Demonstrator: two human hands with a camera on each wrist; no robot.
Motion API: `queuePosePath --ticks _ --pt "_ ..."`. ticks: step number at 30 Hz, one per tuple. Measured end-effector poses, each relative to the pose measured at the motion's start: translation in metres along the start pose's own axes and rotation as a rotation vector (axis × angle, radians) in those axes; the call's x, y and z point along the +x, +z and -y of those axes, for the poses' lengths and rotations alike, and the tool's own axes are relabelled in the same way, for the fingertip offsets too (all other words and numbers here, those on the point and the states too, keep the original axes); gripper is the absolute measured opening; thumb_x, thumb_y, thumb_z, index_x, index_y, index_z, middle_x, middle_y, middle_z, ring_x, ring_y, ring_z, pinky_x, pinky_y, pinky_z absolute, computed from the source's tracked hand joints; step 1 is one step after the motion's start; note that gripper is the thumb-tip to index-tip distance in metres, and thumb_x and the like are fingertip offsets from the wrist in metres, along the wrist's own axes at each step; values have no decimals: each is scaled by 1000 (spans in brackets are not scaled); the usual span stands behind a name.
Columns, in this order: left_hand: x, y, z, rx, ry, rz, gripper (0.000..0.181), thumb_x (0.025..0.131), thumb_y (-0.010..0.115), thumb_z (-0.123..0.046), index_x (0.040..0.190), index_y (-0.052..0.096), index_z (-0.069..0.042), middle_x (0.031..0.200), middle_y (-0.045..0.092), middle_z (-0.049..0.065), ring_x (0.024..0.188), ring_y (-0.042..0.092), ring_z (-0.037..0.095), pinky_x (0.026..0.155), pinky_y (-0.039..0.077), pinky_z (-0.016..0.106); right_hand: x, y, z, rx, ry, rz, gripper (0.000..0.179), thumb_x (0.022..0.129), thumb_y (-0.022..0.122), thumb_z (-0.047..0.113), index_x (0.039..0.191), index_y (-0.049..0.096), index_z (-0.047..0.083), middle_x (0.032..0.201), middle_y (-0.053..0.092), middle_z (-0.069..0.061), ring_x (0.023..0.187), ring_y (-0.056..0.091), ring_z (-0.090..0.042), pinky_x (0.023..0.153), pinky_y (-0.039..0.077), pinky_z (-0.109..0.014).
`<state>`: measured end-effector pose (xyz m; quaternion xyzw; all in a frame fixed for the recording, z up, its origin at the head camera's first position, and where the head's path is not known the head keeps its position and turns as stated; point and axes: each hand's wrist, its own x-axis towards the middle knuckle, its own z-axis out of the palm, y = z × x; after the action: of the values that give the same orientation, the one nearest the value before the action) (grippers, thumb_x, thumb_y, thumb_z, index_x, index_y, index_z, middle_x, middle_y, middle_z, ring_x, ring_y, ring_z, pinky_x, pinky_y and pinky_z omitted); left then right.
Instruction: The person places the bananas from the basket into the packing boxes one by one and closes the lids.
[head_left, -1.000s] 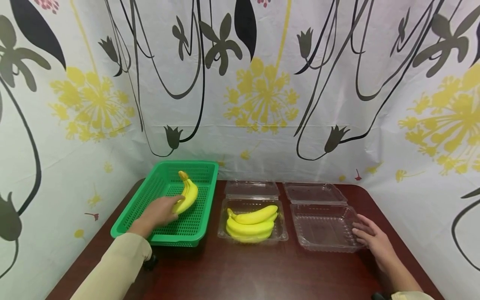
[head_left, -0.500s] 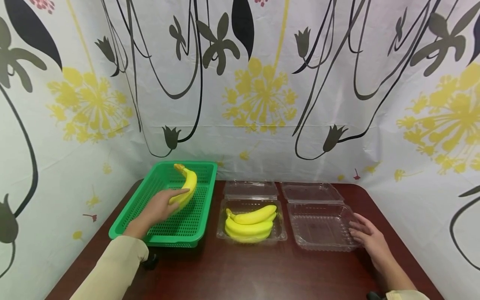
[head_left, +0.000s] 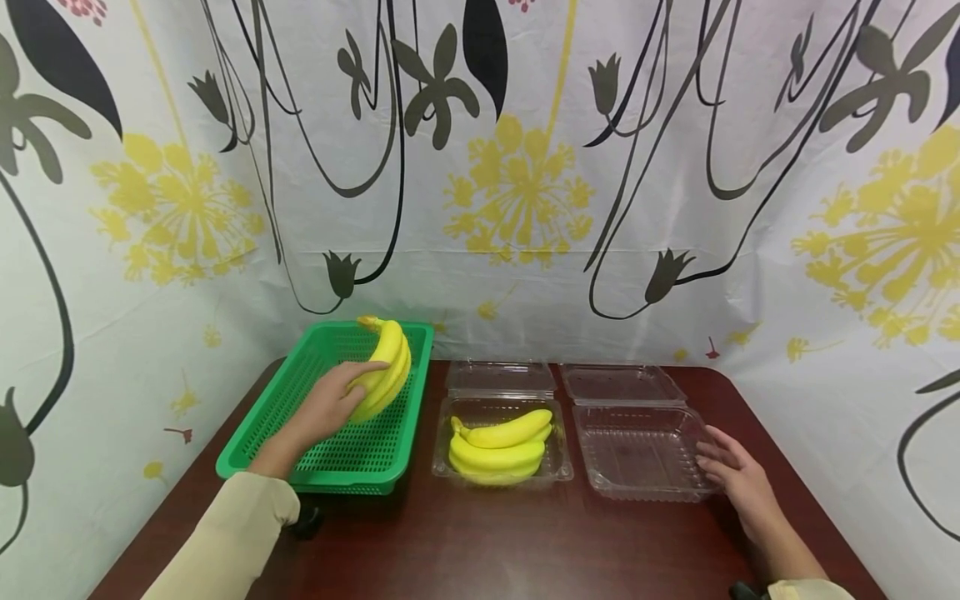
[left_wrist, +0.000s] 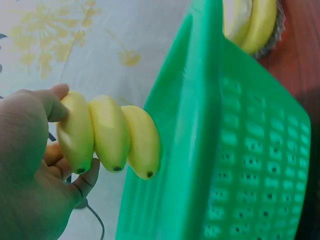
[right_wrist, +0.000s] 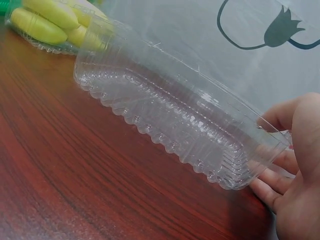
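Note:
My left hand (head_left: 328, 407) holds a bunch of yellow bananas (head_left: 392, 377) by its side, raised over the green basket (head_left: 416, 417). In the left wrist view the thumb lies on one side of the bananas (left_wrist: 109, 134) and the fingers are on the other. At the right, my right hand (head_left: 744, 479) grips the right side wall of an open clear plastic clamshell container (head_left: 633, 475). From the right wrist view, its thumb is at the rim and the other fingers are along the outer wall. Nothing lies inside this container.
Between basket and right container stands another open clear clamshell (head_left: 562, 467) with a bunch of bananas (head_left: 498, 454) in it. Both lids (head_left: 501, 379) lie folded back toward the patterned cloth wall (head_left: 480, 308). Dark reddish wood table (head_left: 510, 542) shows in front.
My left hand has lifted the bunch of bananas up from the basket and turned it, so several bananas now show. The right hand stays at the container.

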<state>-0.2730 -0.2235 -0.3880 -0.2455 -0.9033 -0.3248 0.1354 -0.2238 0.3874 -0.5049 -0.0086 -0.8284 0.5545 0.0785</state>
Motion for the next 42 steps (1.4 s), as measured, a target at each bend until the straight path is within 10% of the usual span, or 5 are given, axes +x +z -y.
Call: queuePosePath --ticks 11,18,26,42 --pt "12 7 -35 -233 -77 -38 42 99 44 -8 137 56 -19 90 51 11 49 34 11 48 39 30 -1 3 -1 4 14 -11 59 101 54 17 152 27 4 127 57 -2 97 55 9 77 49 -18" --pt "18 20 -53 -321 -26 17 41 101 43 -8 138 54 -19 122 54 11 57 42 17 54 43 32 1 2 -2 100 -18 81 60 101 50 9 154 23 6 124 56 14 103 56 6 78 50 -22" --pt "22 37 -72 -354 47 85 38 103 42 -5 138 54 -16 142 48 7 113 49 25 82 43 42 4 -6 -11 236 -76 250 64 102 45 6 156 12 7 128 52 20 113 51 5 83 44 -18" --pt "34 72 -101 -351 95 143 40 103 42 -3 136 55 -22 140 50 1 117 50 20 87 44 42 -1 -7 -12 247 -114 310 63 103 40 7 157 9 11 136 48 17 119 45 6 84 35 -14"
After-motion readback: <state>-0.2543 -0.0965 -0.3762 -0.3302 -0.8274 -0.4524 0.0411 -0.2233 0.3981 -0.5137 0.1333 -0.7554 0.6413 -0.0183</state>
